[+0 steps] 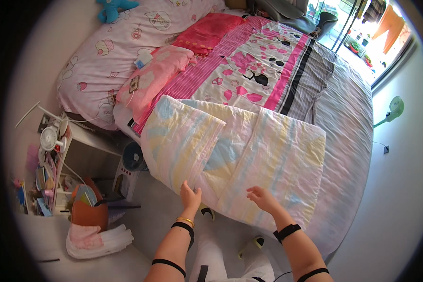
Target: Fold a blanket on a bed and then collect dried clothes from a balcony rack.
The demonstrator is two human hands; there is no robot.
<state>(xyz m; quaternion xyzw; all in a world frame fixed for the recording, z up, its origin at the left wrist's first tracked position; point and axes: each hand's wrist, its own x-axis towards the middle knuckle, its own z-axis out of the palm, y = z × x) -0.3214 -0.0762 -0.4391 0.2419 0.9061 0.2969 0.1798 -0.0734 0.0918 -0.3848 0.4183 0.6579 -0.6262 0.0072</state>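
A pastel quilt (268, 151) with yellow, blue and pink patterning lies partly folded across the near end of the bed. At its lower left edge is my left hand (191, 197), fingers spread a little; whether it touches the cloth is hard to tell. My right hand (262, 199) is over the lower middle of the quilt, fingers slightly bent, holding nothing. Beyond the quilt, a pink, white and black patterned sheet (246, 70) covers the bed's middle. A coral pillow (162, 67) bears a phone (134, 84), and a red pillow (208, 33) lies farther back.
At the left stand a cluttered shelf unit (88, 141) with a small white fan (48, 138), a dark bin (133, 157) and an orange chair (88, 213). A green fan (394, 107) is by the right wall. A pink patterned quilt (102, 67) lies along the bed's left side.
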